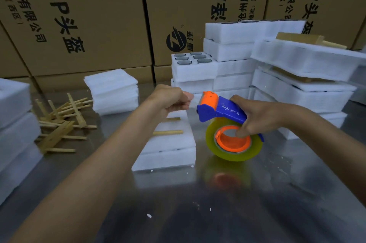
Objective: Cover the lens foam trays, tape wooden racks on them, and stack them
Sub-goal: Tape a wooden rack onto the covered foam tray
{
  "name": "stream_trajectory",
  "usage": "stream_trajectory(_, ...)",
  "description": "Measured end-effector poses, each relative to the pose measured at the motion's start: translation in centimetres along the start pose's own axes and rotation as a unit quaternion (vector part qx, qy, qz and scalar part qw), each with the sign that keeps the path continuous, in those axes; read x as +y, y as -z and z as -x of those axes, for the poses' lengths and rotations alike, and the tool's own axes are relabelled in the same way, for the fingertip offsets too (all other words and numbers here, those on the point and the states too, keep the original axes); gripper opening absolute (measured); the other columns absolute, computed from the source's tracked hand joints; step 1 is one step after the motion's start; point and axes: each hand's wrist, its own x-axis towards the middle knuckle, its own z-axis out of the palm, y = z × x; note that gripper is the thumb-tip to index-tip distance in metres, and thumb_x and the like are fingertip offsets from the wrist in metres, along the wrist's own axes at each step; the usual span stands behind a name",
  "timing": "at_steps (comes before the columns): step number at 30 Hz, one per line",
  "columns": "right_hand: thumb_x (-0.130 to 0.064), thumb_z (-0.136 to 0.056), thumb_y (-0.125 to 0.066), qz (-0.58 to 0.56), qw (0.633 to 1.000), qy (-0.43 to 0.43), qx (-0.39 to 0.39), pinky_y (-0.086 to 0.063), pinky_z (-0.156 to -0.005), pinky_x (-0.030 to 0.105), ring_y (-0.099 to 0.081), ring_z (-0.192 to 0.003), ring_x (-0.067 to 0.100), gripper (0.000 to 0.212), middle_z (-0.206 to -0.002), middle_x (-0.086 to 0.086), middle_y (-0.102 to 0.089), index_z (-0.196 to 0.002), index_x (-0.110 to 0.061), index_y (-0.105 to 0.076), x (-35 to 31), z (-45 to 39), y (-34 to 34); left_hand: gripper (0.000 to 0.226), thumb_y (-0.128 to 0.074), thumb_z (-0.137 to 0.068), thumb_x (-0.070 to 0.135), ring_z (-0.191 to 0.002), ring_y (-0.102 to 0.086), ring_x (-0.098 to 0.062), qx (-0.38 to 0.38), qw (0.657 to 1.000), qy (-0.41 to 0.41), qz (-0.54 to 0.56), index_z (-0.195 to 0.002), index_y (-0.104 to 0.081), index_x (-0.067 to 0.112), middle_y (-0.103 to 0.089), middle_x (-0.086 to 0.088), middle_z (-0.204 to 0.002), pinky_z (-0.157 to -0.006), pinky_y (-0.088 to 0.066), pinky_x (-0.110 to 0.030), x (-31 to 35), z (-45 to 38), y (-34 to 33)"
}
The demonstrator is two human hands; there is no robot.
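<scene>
At mid-frame the soft, light foam tray (168, 143) lay under its wooden rack (168, 132), best steadied by its edges, while the left hand (172, 100) pinched the tape's end and the right hand (255, 118) gripped the tape dispenser (221, 112).

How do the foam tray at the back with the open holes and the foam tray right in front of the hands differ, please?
The back tray is uncovered, its round holes showing dark lenses; the front tray has a foam cover over it, so no holes show. The back tray carries no wood; the front tray has a wooden rack lying on top. The back tray sits on a stack; the front tray lies on the metal table. Both are white foam blocks.
</scene>
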Motion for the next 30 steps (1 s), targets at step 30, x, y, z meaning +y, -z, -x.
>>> stream_trajectory(30,-0.023,-0.067,-0.083,0.136,0.988,0.074,0.025,-0.054,-0.074,0.036,-0.057,-0.088,0.009,0.061,-0.100,-0.010,-0.054,-0.110,-0.036,-0.043,0.3,-2.4,2.9,0.017,-0.082,-0.075,0.013,-0.053,-0.064,-0.004,0.164,0.984,0.005,0.063,-0.084,-0.069,0.005,-0.067,-0.002,-0.067,-0.051,-0.052,-0.014,-3.8,1.3,17.3)
